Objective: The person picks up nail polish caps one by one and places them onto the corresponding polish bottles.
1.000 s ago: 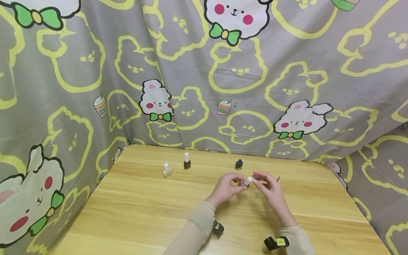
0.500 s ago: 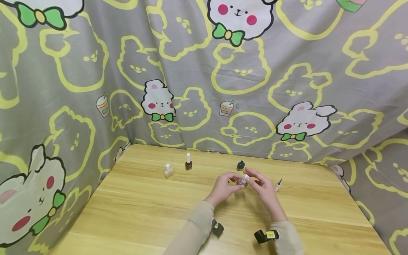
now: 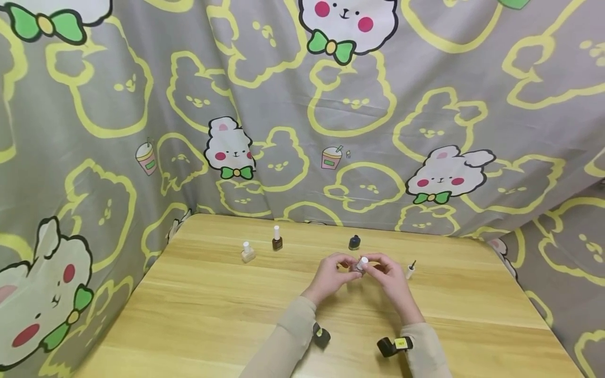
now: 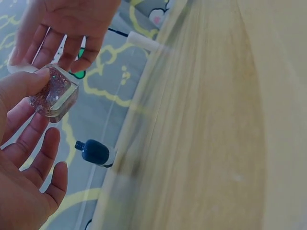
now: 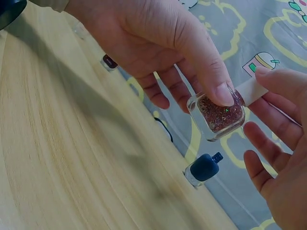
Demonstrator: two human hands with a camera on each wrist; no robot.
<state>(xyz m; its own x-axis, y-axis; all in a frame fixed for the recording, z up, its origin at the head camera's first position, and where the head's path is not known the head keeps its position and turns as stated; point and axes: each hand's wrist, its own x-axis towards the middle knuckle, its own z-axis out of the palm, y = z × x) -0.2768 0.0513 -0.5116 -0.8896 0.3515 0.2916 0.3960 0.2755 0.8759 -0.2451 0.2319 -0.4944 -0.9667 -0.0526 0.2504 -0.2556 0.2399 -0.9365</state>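
Over the table, my left hand (image 3: 331,275) holds a small clear nail polish bottle (image 4: 55,96) between thumb and fingers. Reddish glitter polish fills the bottle, as the right wrist view shows. My right hand (image 3: 389,275) pinches its white cap (image 5: 252,91), which sits at the bottle's neck. Just beyond the hands stands a dark blue nail polish bottle (image 3: 354,242) with its bare threaded neck up. To the right of my right hand, a white cap (image 3: 410,271) rests on the table, its dark brush pointing upward.
Toward the back left stand a dark brown-red polish bottle (image 3: 277,243) and a pale cream one (image 3: 248,255), both with white caps. The wooden table (image 3: 212,315) ends at a grey patterned curtain (image 3: 283,105) behind and at the sides.
My right hand has moved left and its fingers have closed in on the glitter bottle's cap. The upturned brush cap, mostly hidden behind that hand before, now shows. My left hand keeps its hold.
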